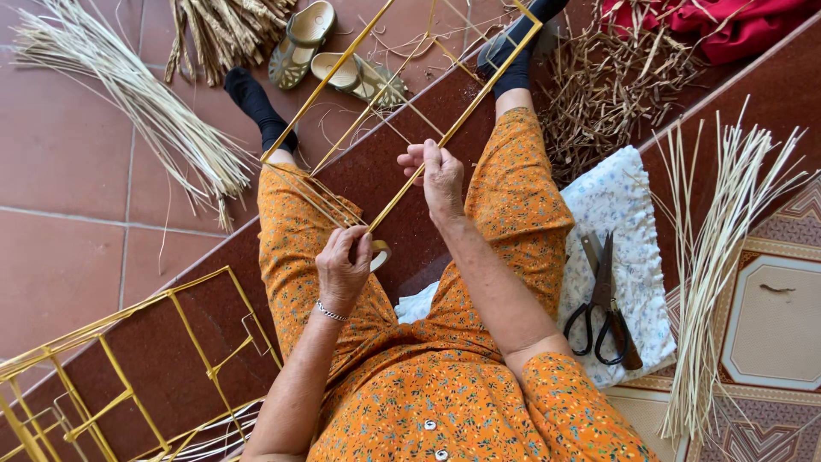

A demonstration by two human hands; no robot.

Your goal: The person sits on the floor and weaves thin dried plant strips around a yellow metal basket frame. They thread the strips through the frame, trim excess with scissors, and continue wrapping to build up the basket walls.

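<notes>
I sit with legs stretched out in orange flowered clothes. A yellow wire frame (479,90) rests across my lap, reaching toward my black-socked feet. My left hand (344,267) grips the frame's near corner, where pale straw strands (321,201) are wrapped around it, and holds a small roll of tape (380,254). My right hand (438,171) pinches a thin straw strand against the frame's right bar.
Black scissors (601,299) lie on a white flowered cloth (624,205) at my right. Straw bundles (714,257) lie right and upper left (137,94). Dry scraps (611,77), sandals (329,51), red cloth (727,26) lie ahead. More yellow frames (128,376) sit at lower left.
</notes>
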